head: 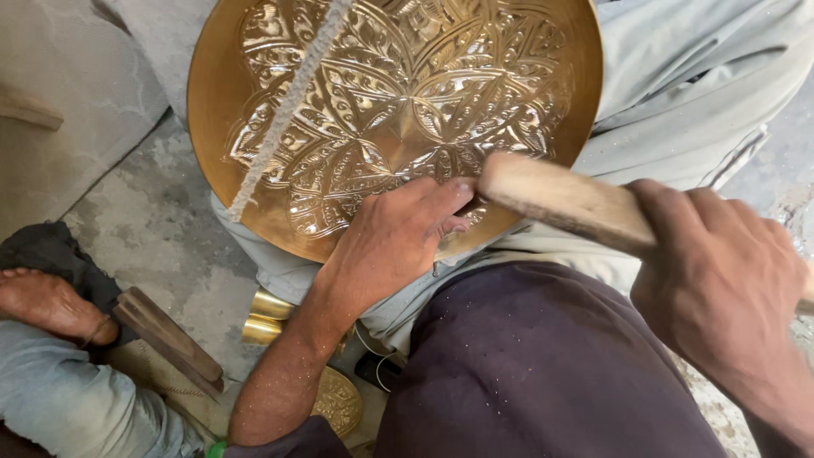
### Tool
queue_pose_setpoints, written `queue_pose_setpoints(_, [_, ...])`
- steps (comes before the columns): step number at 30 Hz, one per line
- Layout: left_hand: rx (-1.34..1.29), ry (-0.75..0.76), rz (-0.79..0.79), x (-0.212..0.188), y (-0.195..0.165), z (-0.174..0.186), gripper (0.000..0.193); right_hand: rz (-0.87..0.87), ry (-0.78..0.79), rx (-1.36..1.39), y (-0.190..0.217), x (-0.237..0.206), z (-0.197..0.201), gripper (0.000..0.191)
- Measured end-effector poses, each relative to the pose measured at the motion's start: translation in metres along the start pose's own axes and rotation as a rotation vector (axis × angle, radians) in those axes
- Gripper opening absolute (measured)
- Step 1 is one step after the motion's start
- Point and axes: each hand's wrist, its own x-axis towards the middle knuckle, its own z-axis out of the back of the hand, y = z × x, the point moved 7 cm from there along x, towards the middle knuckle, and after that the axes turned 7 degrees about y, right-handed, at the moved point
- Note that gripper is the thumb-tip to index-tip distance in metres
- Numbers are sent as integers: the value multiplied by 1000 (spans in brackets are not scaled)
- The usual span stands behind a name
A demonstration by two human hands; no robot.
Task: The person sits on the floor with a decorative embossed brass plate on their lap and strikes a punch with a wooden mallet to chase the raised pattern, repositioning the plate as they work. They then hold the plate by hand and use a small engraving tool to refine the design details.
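A round brass plate [407, 93] with embossed floral patterns rests tilted on my lap. My left hand [394, 242] sits on the plate's lower rim, fingers pinched together as if on a small tool that is hidden. My right hand [721, 280] is closed around the handle of a wooden mallet [560, 199], whose head lies just beside the left fingertips over the plate's lower edge. A twisted cord [284, 110] runs diagonally across the plate's left side.
Small brass pieces [267, 315] and a patterned brass disc [337, 400] lie on the concrete floor under my left forearm. At the left, a bare foot [47, 304] rests by a dark wooden block [170, 339]. Grey trouser legs surround the plate.
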Motion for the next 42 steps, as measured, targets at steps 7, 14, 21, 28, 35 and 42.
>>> queue_pose_setpoints(7, [-51, 16, -6, -12, -1, 0, 39, 30, 53, -254, 11, 0, -4, 49])
queue_pose_setpoints(14, [-252, -118, 63, -35, 16, 3, 33, -18, 13, 486, -1, 10, -8, 49])
queue_pose_setpoints(21, [-258, -129, 59, -38, 23, -5, 35, 142, 25, 481, 18, 24, -7, 45])
queue_pose_setpoints(28, [-158, -133, 55, -34, 19, -5, 30, 98, 137, 87, 21, 33, -2, 50])
queue_pose_setpoints(35, [-272, -73, 71, -36, 25, -7, 34, 211, 42, 107, 35, 30, 2, 53])
queue_pose_setpoints(42, [-288, -63, 88, -34, 22, -4, 39, 84, 112, 70, 35, 33, 1, 48])
